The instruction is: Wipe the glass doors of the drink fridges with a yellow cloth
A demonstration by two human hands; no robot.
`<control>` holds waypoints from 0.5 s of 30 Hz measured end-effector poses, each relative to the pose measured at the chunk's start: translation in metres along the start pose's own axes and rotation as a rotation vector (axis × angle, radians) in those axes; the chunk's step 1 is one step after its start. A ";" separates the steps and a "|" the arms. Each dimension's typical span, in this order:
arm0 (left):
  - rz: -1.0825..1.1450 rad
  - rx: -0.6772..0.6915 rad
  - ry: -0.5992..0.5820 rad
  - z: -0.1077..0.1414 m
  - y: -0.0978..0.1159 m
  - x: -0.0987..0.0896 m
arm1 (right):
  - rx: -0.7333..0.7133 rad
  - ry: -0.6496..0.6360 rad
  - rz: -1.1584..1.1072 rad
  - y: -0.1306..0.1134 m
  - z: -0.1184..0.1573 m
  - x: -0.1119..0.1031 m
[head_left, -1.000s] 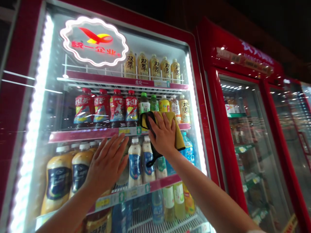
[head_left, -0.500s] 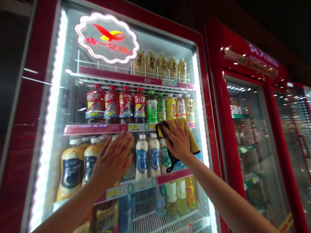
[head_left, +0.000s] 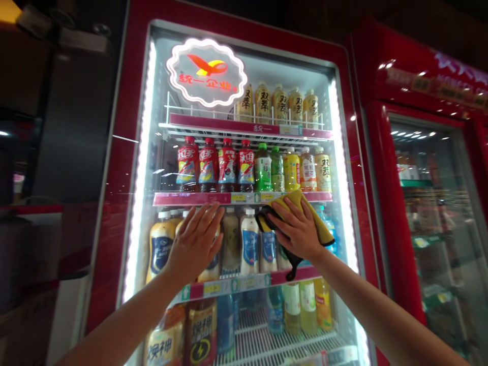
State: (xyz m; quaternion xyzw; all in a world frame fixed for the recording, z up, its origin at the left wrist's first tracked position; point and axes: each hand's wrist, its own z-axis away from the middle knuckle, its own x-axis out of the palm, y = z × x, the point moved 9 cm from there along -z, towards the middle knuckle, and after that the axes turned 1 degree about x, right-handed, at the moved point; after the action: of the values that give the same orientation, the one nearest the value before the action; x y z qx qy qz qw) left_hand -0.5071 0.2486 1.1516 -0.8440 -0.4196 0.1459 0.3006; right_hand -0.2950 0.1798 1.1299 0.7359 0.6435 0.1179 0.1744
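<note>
The tall red drinks fridge (head_left: 240, 23) has a lit glass door in front of me. My right hand (head_left: 299, 231) presses a yellow cloth (head_left: 322, 226) with dark edging and a black underside to the glass, over the third shelf. A dark loop of the cloth (head_left: 292, 272) hangs below the palm. My left hand (head_left: 196, 244) lies against the glass at about the same height, fingers stretched out, holding nothing. Between the hands, behind the door, stands a white bottle with a blue label (head_left: 249, 244). Both hands and the cloth hide parts of other bottles.
Red-capped bottles (head_left: 227, 165) line the second shelf, with tan bottles (head_left: 280, 104) above. A lit white-edged sign (head_left: 206, 73) glows at the top left of the door. Another red fridge (head_left: 404, 152) stands at the right. Dark boxes (head_left: 30, 264) are at the left.
My view has turned left, so the fridge sits further right in it. Against the bottles, the cloth under my right hand and my left hand have both shifted slightly left.
</note>
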 end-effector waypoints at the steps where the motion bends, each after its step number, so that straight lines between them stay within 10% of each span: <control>1: -0.002 -0.012 -0.003 0.002 -0.006 -0.002 | 0.078 0.028 0.008 0.004 -0.010 0.000; 6: 0.006 -0.061 0.003 0.006 -0.014 -0.004 | 0.371 0.062 0.035 -0.018 -0.064 0.016; 11: 0.024 -0.092 0.011 0.010 -0.008 -0.003 | 0.092 -0.023 0.016 -0.066 -0.048 0.023; 15: 0.024 -0.053 0.008 0.019 -0.015 -0.010 | -0.067 -0.042 0.015 -0.055 -0.015 0.013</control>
State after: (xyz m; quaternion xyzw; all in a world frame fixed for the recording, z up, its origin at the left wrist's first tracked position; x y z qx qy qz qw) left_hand -0.5315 0.2551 1.1462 -0.8571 -0.4121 0.1351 0.2781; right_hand -0.3491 0.2008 1.1206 0.7370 0.6297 0.1250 0.2115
